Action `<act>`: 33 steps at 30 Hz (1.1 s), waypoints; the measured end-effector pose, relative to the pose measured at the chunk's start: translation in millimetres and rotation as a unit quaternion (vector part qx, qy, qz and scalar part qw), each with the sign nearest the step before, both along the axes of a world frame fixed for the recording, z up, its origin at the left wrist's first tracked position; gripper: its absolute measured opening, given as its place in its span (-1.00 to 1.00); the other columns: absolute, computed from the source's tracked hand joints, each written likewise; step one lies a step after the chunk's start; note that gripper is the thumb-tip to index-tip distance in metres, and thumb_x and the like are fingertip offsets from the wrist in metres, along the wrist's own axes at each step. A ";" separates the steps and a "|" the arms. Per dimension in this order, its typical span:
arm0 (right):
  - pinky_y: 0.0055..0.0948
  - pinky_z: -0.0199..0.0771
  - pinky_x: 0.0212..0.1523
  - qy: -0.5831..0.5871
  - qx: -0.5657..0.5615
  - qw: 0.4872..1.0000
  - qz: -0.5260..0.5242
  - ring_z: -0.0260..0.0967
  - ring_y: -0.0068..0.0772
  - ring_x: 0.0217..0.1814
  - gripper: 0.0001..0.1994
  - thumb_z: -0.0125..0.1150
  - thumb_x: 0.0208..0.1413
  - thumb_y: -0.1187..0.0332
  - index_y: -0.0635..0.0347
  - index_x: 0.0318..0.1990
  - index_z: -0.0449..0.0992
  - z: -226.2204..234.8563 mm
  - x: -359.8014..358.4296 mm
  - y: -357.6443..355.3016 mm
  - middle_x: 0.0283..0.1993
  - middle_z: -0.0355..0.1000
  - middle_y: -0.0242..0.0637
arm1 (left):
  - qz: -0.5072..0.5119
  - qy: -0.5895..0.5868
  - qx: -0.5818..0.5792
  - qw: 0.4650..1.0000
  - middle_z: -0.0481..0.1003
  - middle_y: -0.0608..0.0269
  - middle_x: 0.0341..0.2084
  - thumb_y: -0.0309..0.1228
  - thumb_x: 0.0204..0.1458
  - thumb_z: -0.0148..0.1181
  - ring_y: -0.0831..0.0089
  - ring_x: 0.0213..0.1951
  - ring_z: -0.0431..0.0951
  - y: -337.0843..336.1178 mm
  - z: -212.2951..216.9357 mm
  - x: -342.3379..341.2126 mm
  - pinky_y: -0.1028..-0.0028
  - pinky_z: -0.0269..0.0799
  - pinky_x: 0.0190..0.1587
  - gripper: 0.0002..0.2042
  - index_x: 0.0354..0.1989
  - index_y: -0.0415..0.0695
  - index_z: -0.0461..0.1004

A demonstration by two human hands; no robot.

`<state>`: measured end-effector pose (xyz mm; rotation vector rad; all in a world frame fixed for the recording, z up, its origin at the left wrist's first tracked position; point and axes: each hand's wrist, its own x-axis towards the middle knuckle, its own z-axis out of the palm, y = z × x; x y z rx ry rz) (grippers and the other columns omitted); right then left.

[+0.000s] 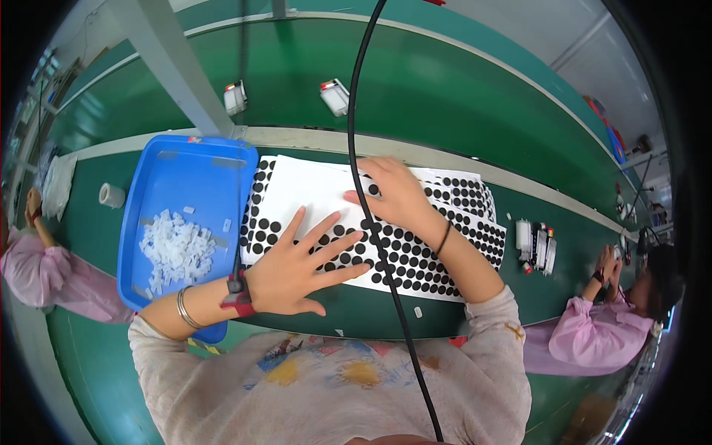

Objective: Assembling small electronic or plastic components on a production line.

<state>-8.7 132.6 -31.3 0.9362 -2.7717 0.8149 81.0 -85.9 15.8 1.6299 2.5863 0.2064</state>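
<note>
White sheets (pixel 308 182) with rows of round black stickers (pixel 415 259) lie stacked and overlapping on the green table. A broad area of the top sheet is bare white. My left hand (pixel 289 271) rests palm down on its near left part, fingers spread wide and holding nothing. Farther right, my right hand (pixel 397 196) lies over the sheets' far edge, thumb and fingers apart, with nothing visible between them. A red band with a cord and metal bangles circle my left wrist; a thin dark band is on my right.
A blue tray (pixel 135 222) with many small white plastic pieces (pixel 176 248) stands at left, beside a white roll (pixel 111 195). A black cable (pixel 353 111) hangs across my view. White devices (pixel 535 245) lie at right. A person in pink sits on each side.
</note>
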 end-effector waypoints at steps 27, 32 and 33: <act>-0.34 0.42 -0.24 -0.049 0.056 0.980 -0.187 0.41 -0.11 -0.26 -0.51 0.32 -0.35 0.00 0.25 -0.36 0.52 7.7 -161.8 -87.3 -0.30 0.44 -0.05 | 0.473 0.103 0.076 0.872 0.43 0.33 -0.38 -0.38 -0.27 0.23 0.28 -0.26 0.36 -128.6 -9.4 -19.0 0.27 0.23 -0.22 -0.79 -0.38 -0.06 0.48; -0.53 0.37 -0.28 -0.129 -0.379 0.916 0.004 0.35 -0.49 -0.32 -0.50 0.41 -0.28 0.26 0.32 -0.20 0.33 3.4 -113.8 -79.9 -0.35 0.40 -0.27 | 0.361 0.048 0.084 0.928 0.43 0.33 -0.43 -0.45 -0.30 0.24 0.31 -0.30 0.37 -128.8 -29.4 -14.5 0.39 0.27 -0.25 -0.79 -0.39 -0.04 0.51; -0.54 0.36 -0.29 -0.126 -0.386 0.914 0.028 0.33 -0.52 -0.33 -0.51 0.42 -0.28 0.32 0.29 -0.19 0.30 10.4 -86.2 -77.5 -0.34 0.37 -0.30 | 0.363 0.041 0.064 0.929 0.43 0.33 -0.42 -0.46 -0.30 0.24 0.30 -0.30 0.37 -128.1 -29.1 -13.1 0.39 0.29 -0.26 -0.82 -0.43 -0.06 0.48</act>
